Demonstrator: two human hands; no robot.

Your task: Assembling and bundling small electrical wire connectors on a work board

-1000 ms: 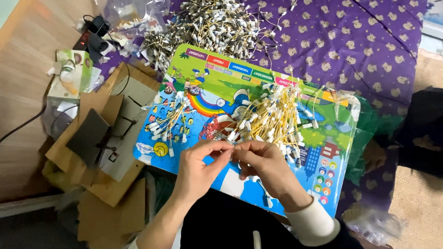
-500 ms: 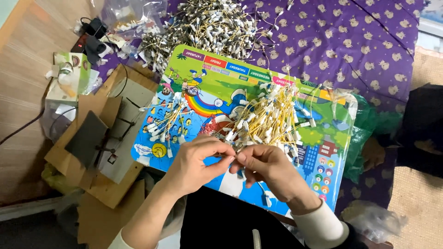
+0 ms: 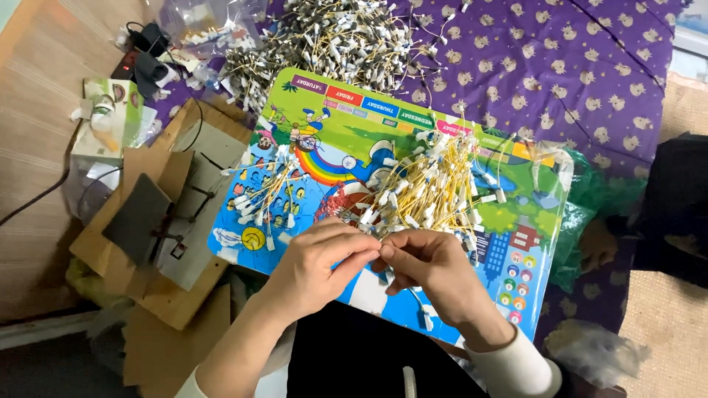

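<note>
While the left hand (image 3: 313, 269) and the right hand (image 3: 435, 280) meet fingertip to fingertip over the near edge of the colourful picture board (image 3: 354, 158), both are closed in a fine pinch on one small wire piece (image 3: 377, 254), a short yellow lead with white end caps. Most of it is hidden between the fingers, so its exact shape cannot be told. It looks very light, thin and bendy; the lead would likely kink if pulled hard, and the white caps seem the firmer places to hold, one in each hand, as the fingers appear to do now.

Just beyond the hands, touching the right knuckles, lies the yellow wire pile (image 3: 428, 191), loosely tangled, so neighbouring leads could snag and come along with any piece lifted. A smaller fan of wires (image 3: 265, 195) lies further left on the board. At the board's far edge a much larger heap of grey and yellow wires (image 3: 332, 40) spreads onto the purple patterned cloth (image 3: 560, 66). To the left sit cardboard sheets (image 3: 147, 221) with a dark flat panel, a small box (image 3: 110, 118), black plugs and cable (image 3: 147, 59). A green plastic bag (image 3: 582, 214) bunches at the board's right edge. The person's dark lap (image 3: 354, 354) lies below the hands.
</note>
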